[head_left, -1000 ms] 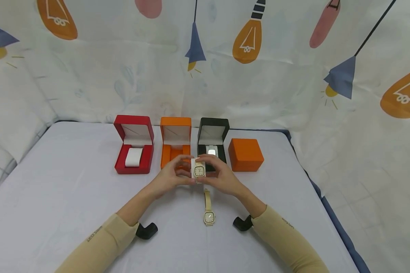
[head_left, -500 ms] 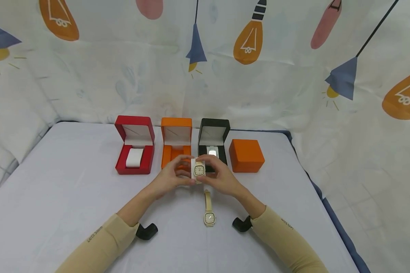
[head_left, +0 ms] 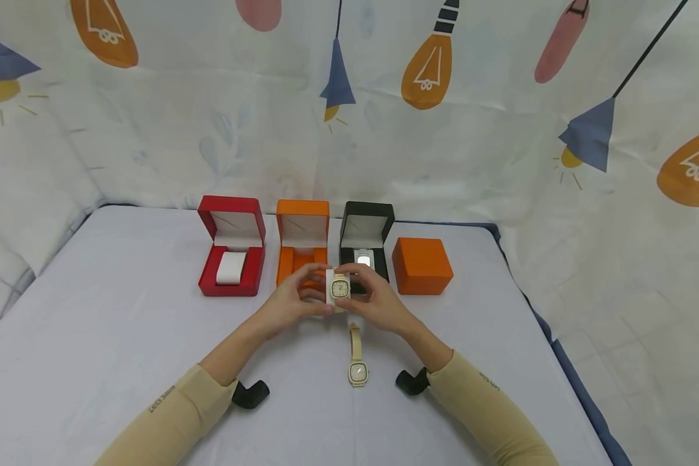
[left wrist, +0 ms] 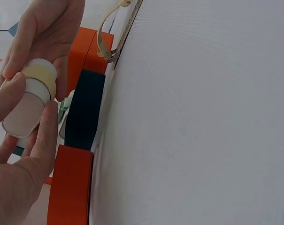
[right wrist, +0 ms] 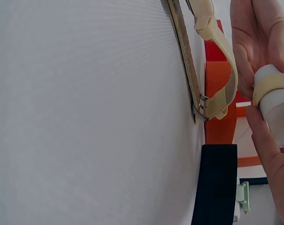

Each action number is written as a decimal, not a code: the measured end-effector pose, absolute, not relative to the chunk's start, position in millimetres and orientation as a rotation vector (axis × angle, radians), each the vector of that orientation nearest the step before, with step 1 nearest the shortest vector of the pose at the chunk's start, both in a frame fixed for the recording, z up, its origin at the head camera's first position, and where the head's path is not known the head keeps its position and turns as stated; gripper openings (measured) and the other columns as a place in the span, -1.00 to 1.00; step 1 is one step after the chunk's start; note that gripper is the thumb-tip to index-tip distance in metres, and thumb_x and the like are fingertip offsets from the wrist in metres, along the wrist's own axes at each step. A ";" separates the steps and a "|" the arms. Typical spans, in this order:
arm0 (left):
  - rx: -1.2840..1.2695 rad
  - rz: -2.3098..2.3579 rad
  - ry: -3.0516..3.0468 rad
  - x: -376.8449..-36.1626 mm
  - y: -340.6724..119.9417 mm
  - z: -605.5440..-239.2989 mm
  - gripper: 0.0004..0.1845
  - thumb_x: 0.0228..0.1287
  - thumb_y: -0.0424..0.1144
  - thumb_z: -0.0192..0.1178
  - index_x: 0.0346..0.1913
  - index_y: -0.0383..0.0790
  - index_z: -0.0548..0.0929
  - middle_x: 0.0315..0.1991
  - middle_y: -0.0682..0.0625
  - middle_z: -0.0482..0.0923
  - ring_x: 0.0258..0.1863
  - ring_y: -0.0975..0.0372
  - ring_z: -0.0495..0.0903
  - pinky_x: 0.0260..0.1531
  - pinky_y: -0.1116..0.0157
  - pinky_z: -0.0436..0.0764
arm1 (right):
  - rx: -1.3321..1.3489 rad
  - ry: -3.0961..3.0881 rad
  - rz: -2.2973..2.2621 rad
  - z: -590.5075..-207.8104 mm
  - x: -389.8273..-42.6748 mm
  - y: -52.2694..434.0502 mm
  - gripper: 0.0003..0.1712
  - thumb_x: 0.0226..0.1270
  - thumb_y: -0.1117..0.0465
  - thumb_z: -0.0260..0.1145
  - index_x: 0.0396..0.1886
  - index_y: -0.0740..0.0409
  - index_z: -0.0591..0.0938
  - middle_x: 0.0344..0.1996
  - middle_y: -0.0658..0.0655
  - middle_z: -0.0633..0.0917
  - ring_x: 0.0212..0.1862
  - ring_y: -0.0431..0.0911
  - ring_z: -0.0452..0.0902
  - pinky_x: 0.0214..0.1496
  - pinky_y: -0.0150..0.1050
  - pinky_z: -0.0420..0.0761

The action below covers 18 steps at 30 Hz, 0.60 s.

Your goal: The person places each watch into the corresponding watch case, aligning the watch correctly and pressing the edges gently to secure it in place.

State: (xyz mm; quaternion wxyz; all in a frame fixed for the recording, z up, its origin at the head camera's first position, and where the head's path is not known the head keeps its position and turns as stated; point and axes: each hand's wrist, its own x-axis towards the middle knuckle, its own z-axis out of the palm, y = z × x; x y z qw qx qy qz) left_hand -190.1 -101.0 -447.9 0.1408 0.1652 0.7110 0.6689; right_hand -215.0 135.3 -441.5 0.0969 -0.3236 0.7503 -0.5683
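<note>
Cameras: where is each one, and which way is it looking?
Head: worn on the head, looking forward and down over the table at four watch boxes; both forearms, left hand and right hand show.
Left wrist: beside the left hand, looking across the table; both hands' fingers show.
Right wrist: beside the right hand, facing the boxes; both hands' fingers show.
Shared: all three see the cream watch on its white cushion held by both hands.

The watch [head_left: 340,287] I hold has a smooth cream strap, like matt leather, wrapped round a white matt cushion [left wrist: 26,105]. The spare watch [head_left: 357,362] at six o'clock has a shiny metal buckle. The table cover [head_left: 122,349] looks like matt cloth. The boxes at twelve o'clock look matt, lids lined with pale satin.
</note>
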 end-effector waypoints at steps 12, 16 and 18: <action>0.471 1.944 2.065 -189.3 -103.6 -447.6 -0.19 0.22 -0.41 0.47 0.48 -0.15 0.30 0.24 -0.25 0.43 0.08 -0.07 0.61 0.02 0.18 0.69 | -0.961 2.224 -1.653 -438.9 -216.3 131.9 -0.38 0.33 0.37 0.46 0.34 0.07 0.48 0.32 0.05 0.47 0.28 0.03 0.49 0.13 -0.17 0.66; 0.460 1.948 2.076 -188.3 -106.7 -449.2 -0.19 0.23 -0.40 0.47 0.48 -0.16 0.30 0.24 -0.24 0.42 0.09 -0.06 0.61 0.02 0.18 0.69 | -0.987 2.228 -1.631 -438.7 -217.4 129.5 -0.38 0.34 0.36 0.46 0.35 0.07 0.47 0.32 0.06 0.47 0.29 0.02 0.49 0.12 -0.18 0.67; 0.453 1.953 2.076 -187.7 -108.3 -450.3 -0.19 0.23 -0.40 0.47 0.47 -0.15 0.29 0.24 -0.23 0.42 0.10 -0.05 0.61 0.03 0.18 0.69 | -0.998 2.227 -1.622 -438.3 -217.8 128.3 -0.37 0.35 0.35 0.46 0.36 0.08 0.47 0.33 0.06 0.47 0.29 0.03 0.49 0.12 -0.18 0.67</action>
